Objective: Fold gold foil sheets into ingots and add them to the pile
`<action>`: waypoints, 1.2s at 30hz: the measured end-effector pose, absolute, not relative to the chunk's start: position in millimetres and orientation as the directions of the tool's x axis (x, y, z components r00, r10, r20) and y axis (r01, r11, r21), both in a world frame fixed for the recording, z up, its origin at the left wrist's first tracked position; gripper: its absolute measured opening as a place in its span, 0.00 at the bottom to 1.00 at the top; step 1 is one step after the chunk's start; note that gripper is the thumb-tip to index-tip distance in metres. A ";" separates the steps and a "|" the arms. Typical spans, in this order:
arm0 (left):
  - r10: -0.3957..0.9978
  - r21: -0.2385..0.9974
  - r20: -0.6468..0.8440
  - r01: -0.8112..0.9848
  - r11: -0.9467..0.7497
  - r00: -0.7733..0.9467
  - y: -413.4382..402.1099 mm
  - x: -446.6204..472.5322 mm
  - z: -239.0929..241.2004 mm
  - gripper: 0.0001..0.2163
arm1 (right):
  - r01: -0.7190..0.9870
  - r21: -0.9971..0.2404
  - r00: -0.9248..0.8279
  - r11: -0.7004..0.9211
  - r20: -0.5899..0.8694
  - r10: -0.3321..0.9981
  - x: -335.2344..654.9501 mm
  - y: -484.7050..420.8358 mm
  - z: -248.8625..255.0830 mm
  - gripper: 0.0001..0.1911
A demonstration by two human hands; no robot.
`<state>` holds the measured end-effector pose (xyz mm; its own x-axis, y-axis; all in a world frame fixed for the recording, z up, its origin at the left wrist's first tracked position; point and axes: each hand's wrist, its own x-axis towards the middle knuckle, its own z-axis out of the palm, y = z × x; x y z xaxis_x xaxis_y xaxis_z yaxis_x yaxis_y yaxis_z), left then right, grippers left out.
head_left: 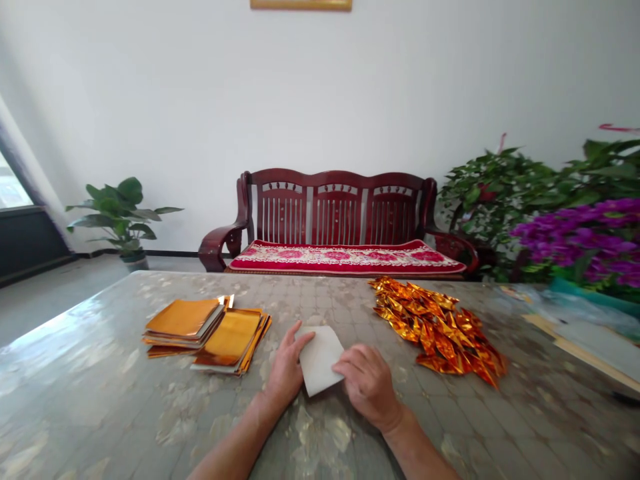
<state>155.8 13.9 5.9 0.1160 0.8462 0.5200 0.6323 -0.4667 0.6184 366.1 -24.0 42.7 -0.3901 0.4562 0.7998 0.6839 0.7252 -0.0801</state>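
A white sheet of paper lies on the table between my hands, its white side up. My left hand rests against the sheet's left edge with fingers stretched and the thumb on the paper. My right hand presses on the sheet's right lower corner with fingers curled down onto it. To the left lie two stacks of flat gold foil sheets. To the right is a pile of folded gold foil pieces.
Beyond the table stands a dark red wooden bench with a red patterned cushion. A potted plant is on the floor at left. Green plants and purple flowers crowd the right side, with clear plastic and flat boards on the table's right edge.
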 end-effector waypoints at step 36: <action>0.897 0.547 0.317 0.713 -0.439 0.309 -7.3 152.0 24.1 0.09 | 0.812 -0.438 -0.279 0.385 0.289 0.916 383.0 -7.7 29.3 0.13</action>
